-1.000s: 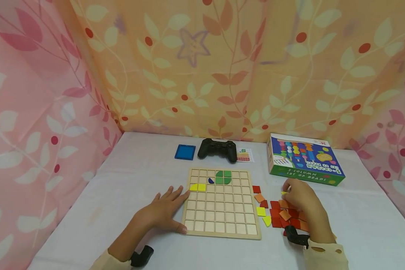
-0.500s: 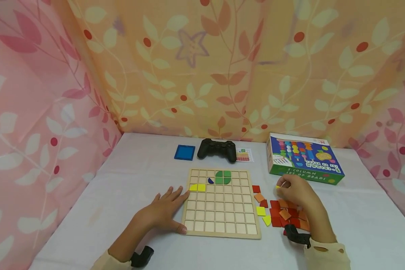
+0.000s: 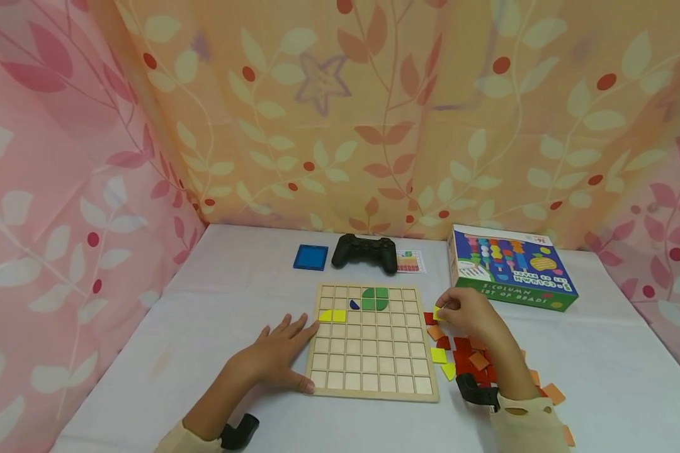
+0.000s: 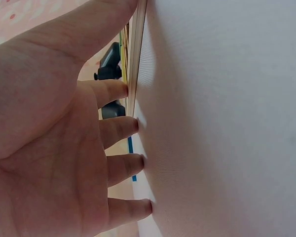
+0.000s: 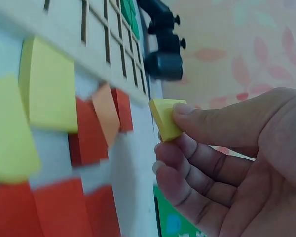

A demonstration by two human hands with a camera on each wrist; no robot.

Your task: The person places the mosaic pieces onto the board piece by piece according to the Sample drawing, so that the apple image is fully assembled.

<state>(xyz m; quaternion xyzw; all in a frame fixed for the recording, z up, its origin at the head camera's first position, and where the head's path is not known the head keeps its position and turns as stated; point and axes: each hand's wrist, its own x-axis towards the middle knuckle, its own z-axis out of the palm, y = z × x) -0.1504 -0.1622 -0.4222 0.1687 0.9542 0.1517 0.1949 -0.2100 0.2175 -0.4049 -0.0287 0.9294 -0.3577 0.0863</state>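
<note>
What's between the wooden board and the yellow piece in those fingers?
In the head view, a red piece lies between the wooden board and the yellow piece.

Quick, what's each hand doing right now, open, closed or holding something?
Left hand: open, at the edge of the wooden board.
Right hand: closed, pinching a yellow tile.
</note>
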